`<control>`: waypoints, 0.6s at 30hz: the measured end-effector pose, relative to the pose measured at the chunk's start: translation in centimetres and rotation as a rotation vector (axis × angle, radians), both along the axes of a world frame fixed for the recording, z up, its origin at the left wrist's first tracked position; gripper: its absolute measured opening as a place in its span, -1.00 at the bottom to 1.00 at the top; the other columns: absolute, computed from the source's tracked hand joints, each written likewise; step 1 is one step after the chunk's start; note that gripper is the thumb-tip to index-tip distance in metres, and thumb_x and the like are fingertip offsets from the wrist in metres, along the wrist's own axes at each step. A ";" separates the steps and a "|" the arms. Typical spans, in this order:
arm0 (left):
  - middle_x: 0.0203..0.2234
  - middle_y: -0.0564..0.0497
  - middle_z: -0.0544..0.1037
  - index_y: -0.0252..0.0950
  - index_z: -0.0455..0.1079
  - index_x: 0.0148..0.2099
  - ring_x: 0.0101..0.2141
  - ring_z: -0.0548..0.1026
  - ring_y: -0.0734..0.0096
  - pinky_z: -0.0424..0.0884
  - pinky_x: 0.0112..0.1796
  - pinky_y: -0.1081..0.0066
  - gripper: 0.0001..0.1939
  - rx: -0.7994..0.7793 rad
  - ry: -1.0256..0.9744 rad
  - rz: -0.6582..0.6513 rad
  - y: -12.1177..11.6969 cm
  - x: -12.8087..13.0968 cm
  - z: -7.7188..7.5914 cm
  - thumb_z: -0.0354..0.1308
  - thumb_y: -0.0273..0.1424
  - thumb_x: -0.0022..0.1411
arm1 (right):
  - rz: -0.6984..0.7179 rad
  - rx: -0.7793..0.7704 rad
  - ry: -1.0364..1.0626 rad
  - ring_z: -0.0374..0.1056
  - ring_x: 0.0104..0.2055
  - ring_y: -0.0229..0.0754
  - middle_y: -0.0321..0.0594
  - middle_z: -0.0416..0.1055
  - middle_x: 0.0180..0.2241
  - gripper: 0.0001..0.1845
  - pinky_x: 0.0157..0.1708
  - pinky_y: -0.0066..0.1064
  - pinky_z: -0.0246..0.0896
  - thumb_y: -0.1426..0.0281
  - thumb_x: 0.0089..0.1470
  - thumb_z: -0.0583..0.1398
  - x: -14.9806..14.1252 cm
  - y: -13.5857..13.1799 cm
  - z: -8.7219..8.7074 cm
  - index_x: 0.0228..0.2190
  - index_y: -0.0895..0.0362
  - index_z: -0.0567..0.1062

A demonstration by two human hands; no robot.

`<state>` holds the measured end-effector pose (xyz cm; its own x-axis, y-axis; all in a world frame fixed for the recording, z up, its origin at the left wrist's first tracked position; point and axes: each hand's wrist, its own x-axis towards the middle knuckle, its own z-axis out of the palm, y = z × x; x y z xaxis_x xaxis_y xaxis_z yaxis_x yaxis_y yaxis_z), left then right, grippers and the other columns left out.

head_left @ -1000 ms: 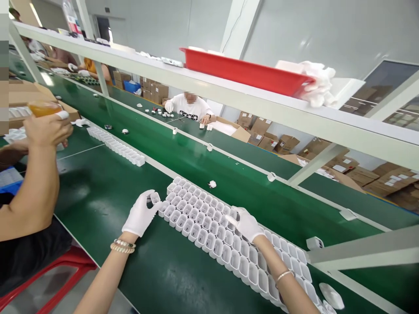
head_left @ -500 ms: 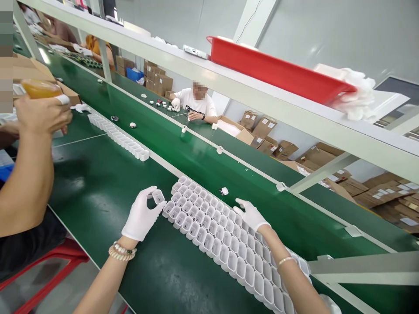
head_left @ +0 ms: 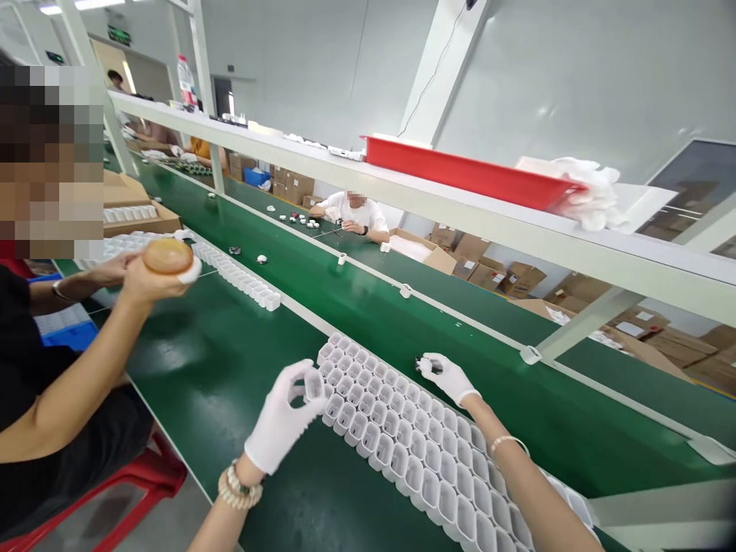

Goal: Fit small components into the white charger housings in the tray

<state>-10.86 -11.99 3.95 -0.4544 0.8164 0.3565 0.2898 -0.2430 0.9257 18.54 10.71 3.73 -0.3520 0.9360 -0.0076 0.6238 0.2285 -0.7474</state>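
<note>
My left hand [head_left: 281,422], in a white glove, pinches a small white plastic housing [head_left: 314,386], shaped like an open cup, at the far end of a block of similar housings [head_left: 368,402]. These stand in several close rows on the green bench [head_left: 310,491]. My right hand [head_left: 451,379], also gloved, reaches over the block to the green conveyor belt [head_left: 368,314]. Its thumb and fingers are closed on a small black-and-white part [head_left: 422,364], whose exact kind I cannot make out.
A co-worker [head_left: 51,399] at my left holds a round amber object [head_left: 168,257]. A row of white housings [head_left: 247,284] lines the belt's near edge. Overhead, a shelf [head_left: 460,176] carries a red tray [head_left: 460,172] and white gloves [head_left: 592,192]. Another person [head_left: 356,215] sits across the belt.
My right hand has closed on the small black-and-white part on the belt. My left hand still holds the housing. The view has shifted, showing more of the co-worker at left.
</note>
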 end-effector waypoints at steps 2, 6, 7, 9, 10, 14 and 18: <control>-0.09 -0.04 0.54 -0.14 0.28 0.14 -0.13 0.58 0.25 0.57 -0.06 0.20 -0.49 0.011 0.017 -0.104 -1.3 2.0 0.8 0.24 -0.43 0.13 | 0.018 -0.020 0.067 0.48 -0.12 -0.10 -0.12 0.51 -0.13 -0.66 -0.08 -0.10 0.42 0.24 0.22 0.23 0.5 -1.7 0.9 -0.05 0.18 0.46; -0.09 -0.05 0.57 -0.11 0.28 0.18 -0.11 0.58 0.20 0.54 -0.03 0.15 -0.38 -0.021 0.058 -0.216 -3.0 6.7 1.2 0.29 -0.51 0.08 | 0.074 -0.076 0.184 0.49 -0.05 0.00 -0.04 0.56 -0.12 -0.40 0.03 -0.07 0.40 0.07 0.04 0.33 2.0 -7.7 3.4 0.02 0.13 0.44; -0.08 -0.05 0.57 -0.10 0.28 0.18 -0.08 0.56 0.17 0.53 -0.01 0.12 -0.37 -0.029 0.072 -0.236 -3.1 7.6 1.1 0.30 -0.52 0.06 | 0.081 -0.094 0.198 0.48 -0.02 0.02 -0.05 0.56 -0.08 -0.37 0.04 -0.07 0.39 0.05 0.00 0.35 2.3 -9.6 4.2 0.03 0.11 0.44; -0.05 -0.07 0.55 -0.10 0.30 0.17 -0.03 0.53 0.13 0.49 0.03 0.09 -0.37 -0.019 0.094 -0.273 -3.1 9.2 0.8 0.33 -0.52 0.05 | 0.075 -0.125 0.200 0.45 0.04 0.06 -0.09 0.53 0.00 -0.36 0.09 -0.04 0.37 0.06 -0.06 0.38 2.8 -13.5 5.4 0.03 0.05 0.47; -0.05 -0.08 0.55 -0.11 0.31 0.16 -0.02 0.53 0.12 0.48 0.05 0.08 -0.38 -0.002 0.104 -0.295 -3.1 9.7 0.6 0.33 -0.52 0.05 | 0.065 -0.131 0.191 0.42 0.09 0.08 -0.10 0.51 0.04 -0.37 0.12 -0.01 0.33 0.07 -0.08 0.40 2.9 -15.3 5.8 0.01 0.02 0.49; -0.08 -0.09 0.55 -0.14 0.30 0.14 -0.08 0.53 0.17 0.47 0.03 0.08 -0.46 0.087 0.163 -0.376 -2.7 10.7 0.1 0.30 -0.50 0.12 | 0.037 -0.124 0.168 0.36 0.15 0.14 -0.14 0.50 0.06 -0.47 0.13 0.06 0.31 0.06 -0.05 0.37 2.6 -19.8 5.8 -0.05 -0.02 0.55; -0.22 -0.03 0.57 -0.13 0.28 0.14 -0.20 0.55 0.24 0.49 -0.03 0.15 -0.50 0.109 0.223 -0.393 -2.9 10.6 -0.2 0.29 -0.46 0.17 | 0.107 -0.120 0.124 0.45 0.02 0.12 -0.18 0.52 0.03 -0.52 0.04 0.07 0.38 0.12 -0.03 0.35 2.3 -20.5 4.7 -0.05 -0.07 0.57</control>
<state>-0.23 -14.87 3.74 -0.0210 0.8634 0.5040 0.3453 -0.4669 0.8141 20.81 -9.81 8.42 -0.4545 0.8882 -0.0677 0.5026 0.1930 -0.8427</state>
